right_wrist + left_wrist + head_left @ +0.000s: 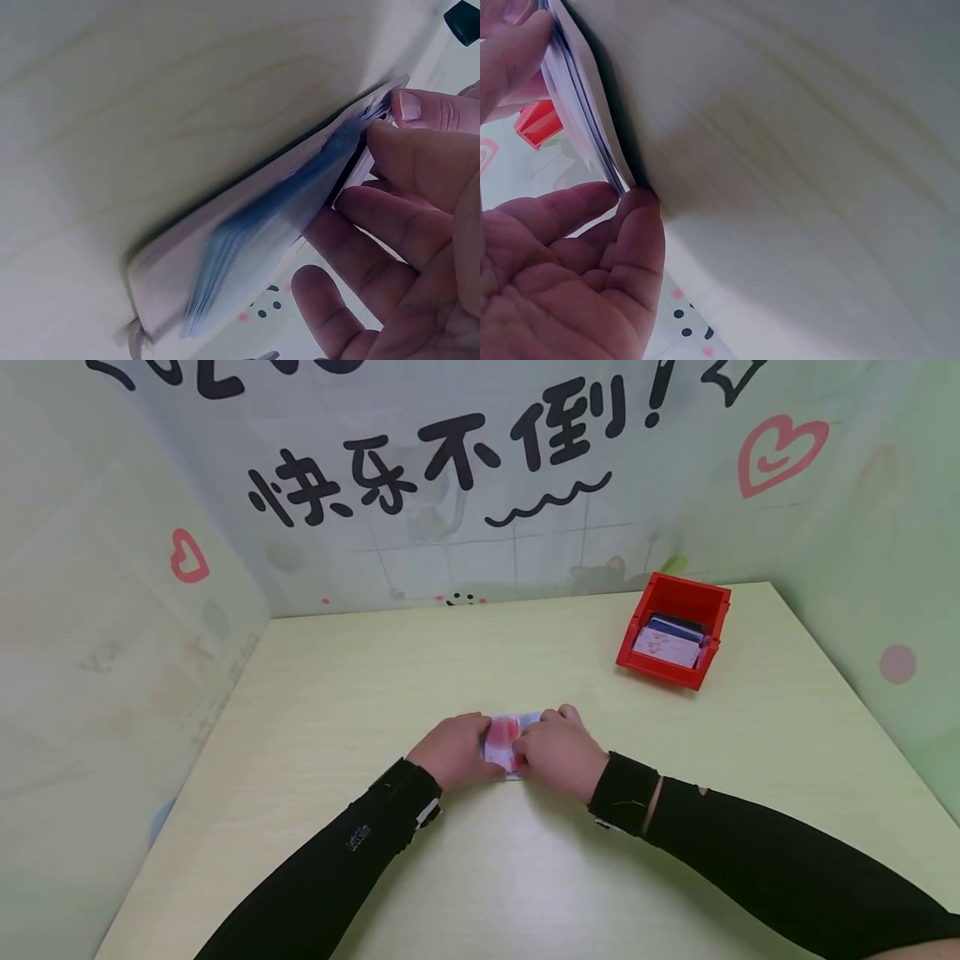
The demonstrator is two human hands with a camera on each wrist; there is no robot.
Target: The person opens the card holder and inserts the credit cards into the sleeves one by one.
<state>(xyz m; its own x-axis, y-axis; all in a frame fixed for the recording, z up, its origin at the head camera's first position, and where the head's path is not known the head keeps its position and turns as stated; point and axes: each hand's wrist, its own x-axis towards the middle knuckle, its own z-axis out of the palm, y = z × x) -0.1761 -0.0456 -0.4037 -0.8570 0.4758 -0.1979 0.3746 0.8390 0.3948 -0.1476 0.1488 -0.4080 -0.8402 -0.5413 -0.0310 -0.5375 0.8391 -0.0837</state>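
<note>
Both hands meet over a small booklet (501,739) on the pale tabletop (375,668), so the thing being worked on lies within the grip itself, squeezed in from either side. The left hand (453,750) grips its left part, with fingertips at the far edge and the thumb at the near edge. The right hand (561,752) has its fingers curled in at the right part, and the right wrist view suggests the fingertips pinch the edge there, though it is hard to tell how many layers they catch. Just inside that pinch, thin bluish leaves (262,255) stand apart from a pale pinkish cover (172,277), whose far end runs well away from the fingertips. Beyond the grip and off to its right, well apart from both hands, a red bin (660,671) holds more flat items (667,646), pale and dark blue. As for progress, the booklet is out on the table, both hands have hold of it, and its leaves are parted from the cover; that much appears done. Neither hand has let go, so the handling seems unfinished, and the items in the bin remain untouched by either hand. What is printed inside cannot be read.
</note>
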